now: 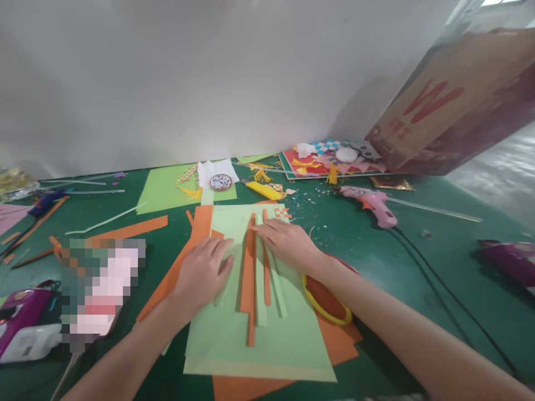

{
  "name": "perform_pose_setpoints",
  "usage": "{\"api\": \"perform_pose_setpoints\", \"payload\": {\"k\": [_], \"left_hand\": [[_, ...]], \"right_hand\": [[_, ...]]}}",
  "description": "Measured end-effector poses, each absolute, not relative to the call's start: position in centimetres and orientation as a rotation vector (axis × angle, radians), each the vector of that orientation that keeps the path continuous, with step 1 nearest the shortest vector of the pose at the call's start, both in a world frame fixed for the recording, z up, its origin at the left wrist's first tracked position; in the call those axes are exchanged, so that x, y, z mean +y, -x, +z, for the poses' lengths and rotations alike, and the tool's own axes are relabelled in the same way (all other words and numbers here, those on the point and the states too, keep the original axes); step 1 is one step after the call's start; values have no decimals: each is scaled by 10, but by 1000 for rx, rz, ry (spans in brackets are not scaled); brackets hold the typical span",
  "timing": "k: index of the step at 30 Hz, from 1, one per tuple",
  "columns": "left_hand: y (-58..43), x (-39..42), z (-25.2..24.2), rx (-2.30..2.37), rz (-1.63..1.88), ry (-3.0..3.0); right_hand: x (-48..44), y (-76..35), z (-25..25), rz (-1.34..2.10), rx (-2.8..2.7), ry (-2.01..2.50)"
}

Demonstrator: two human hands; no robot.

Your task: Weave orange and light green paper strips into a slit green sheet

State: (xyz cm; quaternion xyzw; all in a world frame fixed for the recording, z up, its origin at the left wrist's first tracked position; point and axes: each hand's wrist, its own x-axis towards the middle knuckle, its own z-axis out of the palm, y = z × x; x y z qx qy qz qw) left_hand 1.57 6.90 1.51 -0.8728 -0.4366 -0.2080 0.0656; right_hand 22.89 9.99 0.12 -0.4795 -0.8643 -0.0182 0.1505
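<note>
Pale green sheets of paper (292,348) lie in front of me with several orange strips (247,273) and pale green strips (261,289) laid lengthwise on top. My right hand (288,239) rests over the upper ends of these strips, fingers stretched and touching them; its thumb is hidden. To the left of the strips, my left hand (204,270) lies on the green sheet's edge and a long orange paper piece (163,287), thumb apart from the fingers. Scissors with a yellow-rimmed handle (328,309) sit partly under my right forearm, on orange paper (340,340).
A yellow utility knife (263,190) lies beyond the sheets. On the right are a pink glue gun (370,203) with its cord and a large paper bag (451,106). A blurred phone (111,289) is at left. Paper scraps and trimmings litter the green table (401,312).
</note>
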Motion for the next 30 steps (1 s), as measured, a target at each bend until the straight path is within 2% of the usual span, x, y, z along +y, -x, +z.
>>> {"api": "perform_pose_setpoints", "payload": {"k": [6,13,30], "left_hand": [[-25,58,18,-1250,-559,2867],[-25,58,13,-1303,-484,2872],[-30,53,14,-1430,-553,2851]], "right_hand": [[96,-232,0,-27,-2421,1336],[89,-239,1,-18,-2371,1352],[88,-249,1,-91,-2391,1264]]}}
